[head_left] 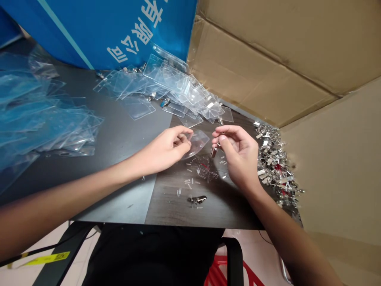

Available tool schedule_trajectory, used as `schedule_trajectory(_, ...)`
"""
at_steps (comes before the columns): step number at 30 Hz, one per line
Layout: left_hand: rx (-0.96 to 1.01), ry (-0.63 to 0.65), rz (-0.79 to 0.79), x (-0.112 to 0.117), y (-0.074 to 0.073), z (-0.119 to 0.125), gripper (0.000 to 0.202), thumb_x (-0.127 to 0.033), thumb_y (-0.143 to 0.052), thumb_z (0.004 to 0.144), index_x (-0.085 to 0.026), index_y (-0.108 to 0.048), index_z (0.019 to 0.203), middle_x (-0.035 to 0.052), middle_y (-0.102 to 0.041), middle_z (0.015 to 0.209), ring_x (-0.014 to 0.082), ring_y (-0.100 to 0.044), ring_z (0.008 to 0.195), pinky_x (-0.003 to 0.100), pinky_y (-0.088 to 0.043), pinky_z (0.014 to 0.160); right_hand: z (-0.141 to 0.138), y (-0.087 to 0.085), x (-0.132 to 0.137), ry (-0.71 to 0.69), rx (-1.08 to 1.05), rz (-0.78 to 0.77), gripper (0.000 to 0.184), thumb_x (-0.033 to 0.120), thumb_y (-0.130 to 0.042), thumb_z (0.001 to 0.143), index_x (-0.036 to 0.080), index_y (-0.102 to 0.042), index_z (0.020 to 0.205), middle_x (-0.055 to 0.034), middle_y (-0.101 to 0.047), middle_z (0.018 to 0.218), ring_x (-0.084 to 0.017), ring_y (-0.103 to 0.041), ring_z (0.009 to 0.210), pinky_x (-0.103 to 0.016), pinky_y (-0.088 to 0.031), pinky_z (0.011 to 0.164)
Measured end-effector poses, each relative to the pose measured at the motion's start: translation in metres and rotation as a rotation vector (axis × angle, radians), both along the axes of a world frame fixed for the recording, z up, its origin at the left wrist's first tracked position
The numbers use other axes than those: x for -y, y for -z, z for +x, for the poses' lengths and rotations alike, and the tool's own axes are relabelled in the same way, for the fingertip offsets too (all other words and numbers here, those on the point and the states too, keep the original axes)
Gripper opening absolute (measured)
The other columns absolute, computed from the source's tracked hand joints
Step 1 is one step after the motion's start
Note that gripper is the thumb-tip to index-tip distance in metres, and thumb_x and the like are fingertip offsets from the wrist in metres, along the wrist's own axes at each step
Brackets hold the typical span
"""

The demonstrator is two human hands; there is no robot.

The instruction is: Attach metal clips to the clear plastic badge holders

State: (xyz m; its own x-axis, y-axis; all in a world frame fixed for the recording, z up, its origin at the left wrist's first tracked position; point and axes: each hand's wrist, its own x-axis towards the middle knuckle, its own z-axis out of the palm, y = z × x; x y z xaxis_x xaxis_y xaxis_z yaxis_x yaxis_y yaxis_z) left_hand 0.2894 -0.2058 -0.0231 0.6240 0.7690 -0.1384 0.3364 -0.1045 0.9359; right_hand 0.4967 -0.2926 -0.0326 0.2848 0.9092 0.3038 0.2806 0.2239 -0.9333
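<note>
Clear badge holder, probably between hands

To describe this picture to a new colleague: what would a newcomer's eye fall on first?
The heap of shiny metal clips on the right of the dark table comes first. Next, clear plastic badge holders at the far side, under a blue printed banner. In the centre, the left hand holds one holder, and the right hand a metal clip.

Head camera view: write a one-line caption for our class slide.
Left hand holds clear badge holder; right hand holds metal clip.
</note>
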Motion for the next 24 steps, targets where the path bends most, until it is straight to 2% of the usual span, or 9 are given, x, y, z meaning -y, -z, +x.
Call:
schedule_trajectory(4, 0.075, -0.102, -0.05, 0.003, 0.003, 0.001, 0.055, -0.036, -0.084, 0.088, -0.015, -0.065, 0.135, -0.0013, -0.061, 0.089, 0.0167, -0.061, 0.078, 0.033, -0.049, 0.074, 0.003, 0.001, 0.001, -0.049, 0.063, -0.017, 0.015, 0.027, -0.062, 0.108, 0.025, -0.07, 0.121, -0.0055, -0.077, 0.104, -0.018, -0.075, 0.087, -0.037, -0.067, 0.078)
schedule_trajectory(7, 0.19, -0.115, -0.239, 0.004, 0.004, 0.003, 0.056, -0.037, -0.094, 0.081, -0.017, -0.064, 0.124, -0.006, -0.057, 0.08, 0.0137, -0.059, 0.07, 0.03, -0.046, 0.068, 0.002, 0.002, 0.001, -0.111, 0.044, -0.034, 0.024, 0.032, -0.065, 0.109, 0.026, -0.062, 0.133, -0.0052, -0.079, 0.105, -0.018, -0.075, 0.086, -0.035, -0.066, 0.079)
schedule_trajectory(10, 0.342, -0.083, -0.425, 0.002, 0.006, 0.004, 0.054, -0.039, -0.1, 0.077, -0.019, -0.06, 0.106, -0.0059, -0.063, 0.073, 0.0122, -0.059, 0.062, 0.028, -0.045, 0.062, 0.001, 0.0, 0.001, -0.159, -0.038, -0.125, 0.021, 0.037, -0.073, 0.105, 0.023, -0.067, 0.119, -0.0063, -0.081, 0.1, -0.018, -0.076, 0.086, -0.035, -0.065, 0.079)
schedule_trajectory(13, 0.464, -0.064, -0.489, 0.001, 0.01, 0.005, 0.051, -0.038, -0.102, 0.078, -0.02, -0.058, 0.096, -0.0054, -0.066, 0.069, 0.0105, -0.058, 0.059, 0.026, -0.045, 0.059, -0.001, -0.004, 0.0, -0.22, -0.129, -0.23, 0.02, 0.038, -0.081, 0.098, 0.02, -0.073, 0.105, -0.0066, -0.083, 0.093, -0.018, -0.075, 0.081, -0.035, -0.064, 0.078)
schedule_trajectory(18, 0.545, -0.075, -0.538, 0.002, 0.015, 0.008, 0.054, -0.042, -0.104, 0.076, -0.02, -0.059, 0.095, -0.0049, -0.069, 0.067, 0.0109, -0.061, 0.061, 0.025, -0.051, 0.06, -0.002, -0.006, 0.0, -0.325, -0.263, -0.302, 0.019, 0.037, -0.086, 0.094, 0.02, -0.08, 0.099, -0.004, -0.082, 0.086, -0.015, -0.071, 0.075, -0.033, -0.06, 0.075)
schedule_trajectory(24, 0.559, -0.094, -0.552, 0.0, 0.018, 0.009, 0.053, -0.04, -0.106, 0.074, -0.018, -0.061, 0.093, -0.002, -0.074, 0.073, 0.0093, -0.066, 0.062, 0.022, -0.053, 0.061, -0.001, -0.006, -0.001, -0.339, -0.305, -0.321, 0.02, 0.039, -0.089, 0.09, 0.02, -0.081, 0.093, -0.0018, -0.079, 0.078, -0.014, -0.067, 0.07, -0.031, -0.055, 0.071)
